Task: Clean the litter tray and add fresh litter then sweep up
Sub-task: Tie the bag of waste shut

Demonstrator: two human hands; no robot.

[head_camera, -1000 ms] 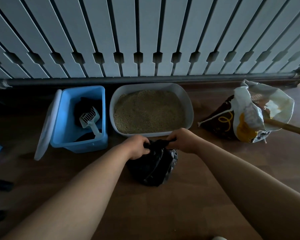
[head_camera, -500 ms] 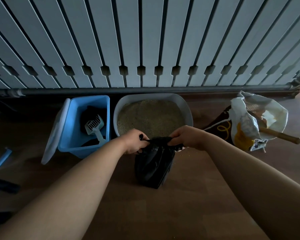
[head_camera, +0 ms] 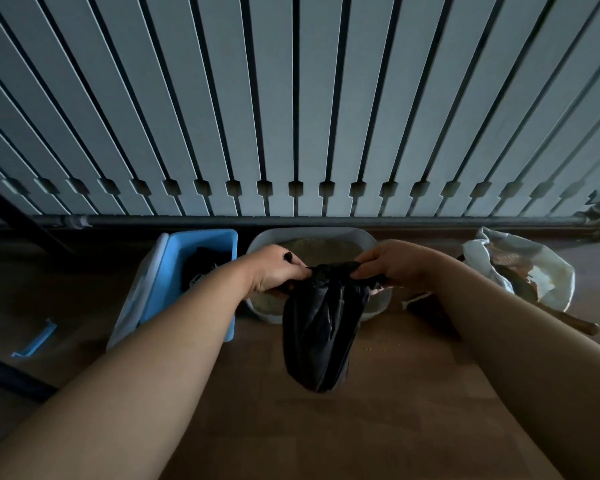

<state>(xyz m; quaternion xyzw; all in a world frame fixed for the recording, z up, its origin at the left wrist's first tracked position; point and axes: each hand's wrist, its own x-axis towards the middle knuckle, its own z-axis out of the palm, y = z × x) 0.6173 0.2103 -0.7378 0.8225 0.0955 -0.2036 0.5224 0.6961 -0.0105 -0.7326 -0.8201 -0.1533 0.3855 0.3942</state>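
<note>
The left hand (head_camera: pixel 274 270) clenches one end of the gathered neck of the black bag (head_camera: pixel 317 336), and the right hand (head_camera: pixel 394 263) pinches the other end. The bag hangs straight down between and below both sets of fingers, long axis vertical, equally near either hand, with the litter tray (head_camera: pixel 374 308) just behind it on the floor.

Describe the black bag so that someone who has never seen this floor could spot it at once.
Find the long slatted radiator along the wall, then the grey litter tray on the floor below it. In front of the tray, both hands pinch the gathered top of the black bag. It is the only dark, crinkled, bulging sack, unlike the blue bin or the white litter bag.
</note>
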